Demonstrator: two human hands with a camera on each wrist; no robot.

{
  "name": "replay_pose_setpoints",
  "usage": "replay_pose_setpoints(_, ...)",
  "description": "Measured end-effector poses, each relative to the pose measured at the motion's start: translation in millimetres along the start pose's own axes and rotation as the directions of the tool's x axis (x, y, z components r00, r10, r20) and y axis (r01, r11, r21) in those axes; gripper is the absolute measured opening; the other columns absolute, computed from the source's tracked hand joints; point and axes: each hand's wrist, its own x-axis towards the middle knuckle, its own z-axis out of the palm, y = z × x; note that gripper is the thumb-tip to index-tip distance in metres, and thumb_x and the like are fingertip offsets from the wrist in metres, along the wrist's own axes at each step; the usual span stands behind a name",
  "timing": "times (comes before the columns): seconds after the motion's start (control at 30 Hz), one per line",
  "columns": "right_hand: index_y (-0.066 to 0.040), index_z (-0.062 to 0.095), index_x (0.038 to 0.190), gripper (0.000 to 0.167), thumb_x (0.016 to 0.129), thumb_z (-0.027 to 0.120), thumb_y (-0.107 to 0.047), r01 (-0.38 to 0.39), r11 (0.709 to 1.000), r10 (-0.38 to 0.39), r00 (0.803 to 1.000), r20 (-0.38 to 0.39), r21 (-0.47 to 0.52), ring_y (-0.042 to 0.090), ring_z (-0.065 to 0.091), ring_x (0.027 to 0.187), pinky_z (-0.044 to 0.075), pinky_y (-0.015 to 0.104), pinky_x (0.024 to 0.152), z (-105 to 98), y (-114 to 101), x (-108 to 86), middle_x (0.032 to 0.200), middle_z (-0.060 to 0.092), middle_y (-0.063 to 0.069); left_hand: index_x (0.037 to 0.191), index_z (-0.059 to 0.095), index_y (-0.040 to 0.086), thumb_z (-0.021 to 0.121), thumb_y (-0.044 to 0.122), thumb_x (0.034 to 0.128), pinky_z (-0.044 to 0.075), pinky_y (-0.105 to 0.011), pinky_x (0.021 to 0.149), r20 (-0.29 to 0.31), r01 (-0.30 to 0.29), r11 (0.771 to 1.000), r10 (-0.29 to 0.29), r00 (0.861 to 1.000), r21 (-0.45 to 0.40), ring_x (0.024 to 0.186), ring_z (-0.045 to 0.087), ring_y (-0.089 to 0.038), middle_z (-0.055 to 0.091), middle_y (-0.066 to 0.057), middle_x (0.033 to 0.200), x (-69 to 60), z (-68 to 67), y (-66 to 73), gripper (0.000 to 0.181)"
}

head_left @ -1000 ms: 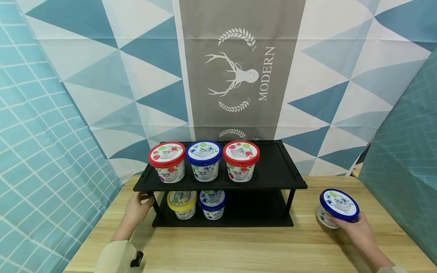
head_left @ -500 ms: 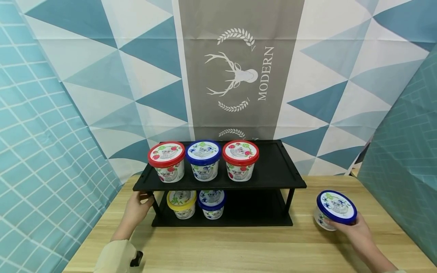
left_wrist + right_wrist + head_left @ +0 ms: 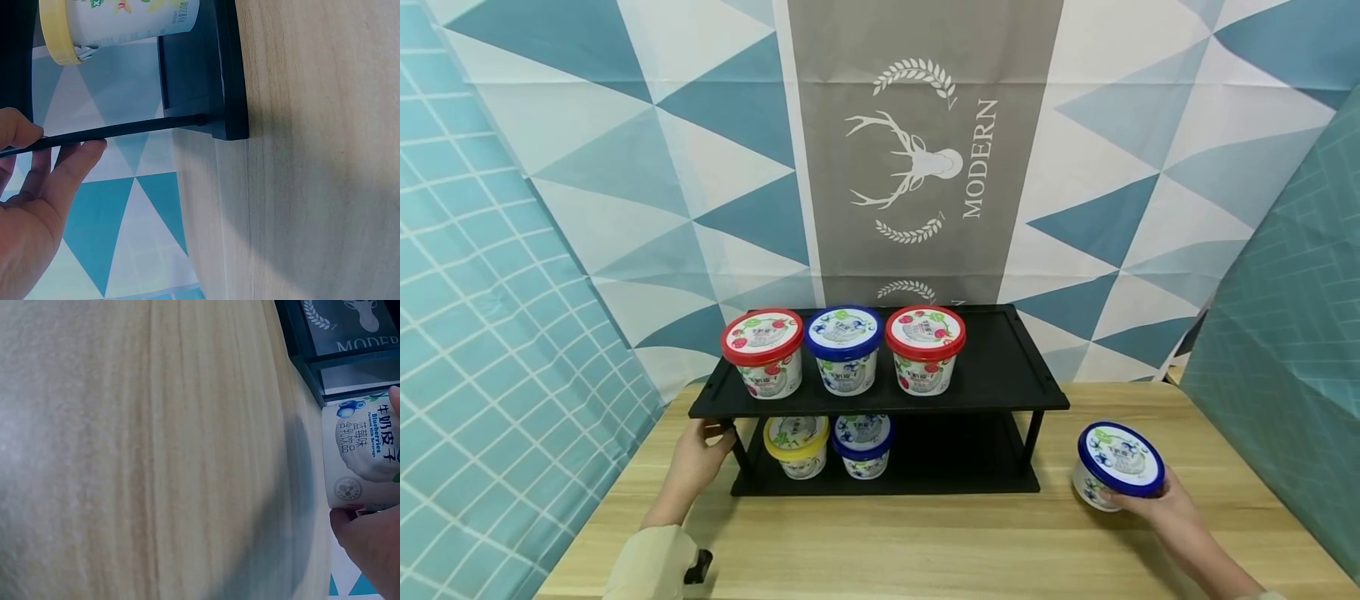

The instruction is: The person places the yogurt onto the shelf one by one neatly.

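Note:
In the head view, my right hand grips a tub with a blue lid, tilted a little, to the right of a black two-tier rack. Blueberries are printed on the tub's side in the right wrist view, where its shadow falls on the table apart from it. At the rack's left end, my left hand pinches a thin corner post between thumb and fingers. On the top tier stand a red-lidded tub, a blue-lidded tub and another red-lidded tub.
The lower tier holds a yellow-lidded tub at left and a blue-lidded tub beside it. Bare black surface shows to their right. A wooden table carries the rack, and patterned cloth hangs behind.
My right hand has carried the blue-lidded tub left and slightly nearer the rack. My left hand stays on the rack's post. The head view has shifted slightly.

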Motion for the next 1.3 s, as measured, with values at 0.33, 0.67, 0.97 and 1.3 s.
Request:
replay_pose_setpoints(0.33, 0.001, -0.009, 0.147, 0.11, 0.078, 0.075, -0.016, 0.032, 0.999, -0.031, 0.998, 0.046, -0.012, 0.046, 0.019, 0.136, 0.028, 0.053, 0.109, 6, 1, -1.4, 0.15, 0.011, 0.03, 0.136, 0.035, 0.004, 0.047, 0.011, 0.0953, 0.051, -0.047, 0.087, 0.006, 0.017, 1.0, -0.017, 1.0, -0.002, 0.118, 0.049, -0.045, 0.046, -0.027, 0.127, 0.0, -0.9, 2.2, 0.043)
replay_pose_setpoints(0.67, 0.001, -0.008, 0.148, 0.111, 0.076, 0.076, -0.014, 0.023, 0.999, -0.021, 0.996, 0.084, -0.023, 0.049, 0.019, 0.135, 0.021, 0.061, 0.108, 9, -3, -4.0, 0.149, 0.012, 0.031, 0.136, 0.035, 0.004, 0.047, 0.011, 0.0957, 0.051, -0.048, 0.087, 0.012, 0.021, 1.0, -0.021, 1.0, -0.002, 0.118, 0.049, -0.046, 0.046, -0.028, 0.128, -0.4, -0.6, 2.2, 0.043)
replay_pose_setpoints(0.97, 0.003, -0.001, 0.148, 0.107, 0.076, 0.077, -0.017, 0.042, 0.997, -0.037, 0.995, 0.094, -0.057, 0.049, 0.023, 0.135, 0.025, 0.061, 0.107, 15, -1, -6.0, 0.148, 0.017, 0.031, 0.134, 0.037, 0.004, 0.048, 0.008, 0.0936, 0.052, -0.047, 0.084, -0.02, -0.011, 1.0, 0.011, 1.0, 0.002, 0.115, 0.051, -0.046, 0.048, -0.028, 0.124, -0.5, 0.6, 0.8, 0.042)
replay_pose_setpoints(1.3, 0.001, -0.002, 0.148, 0.108, 0.076, 0.077, -0.016, 0.067, 0.995, -0.058, 0.991, 0.122, -0.071, 0.049, 0.023, 0.134, 0.026, 0.061, 0.107, 19, -6, -8.0, 0.148, 0.019, 0.03, 0.135, 0.036, 0.004, 0.048, 0.01, 0.0951, 0.052, -0.047, 0.086, -0.001, 0.009, 1.0, -0.009, 1.0, -0.008, 0.117, 0.05, -0.046, 0.046, -0.028, 0.127, -1.6, -0.8, 3.9, 0.043)
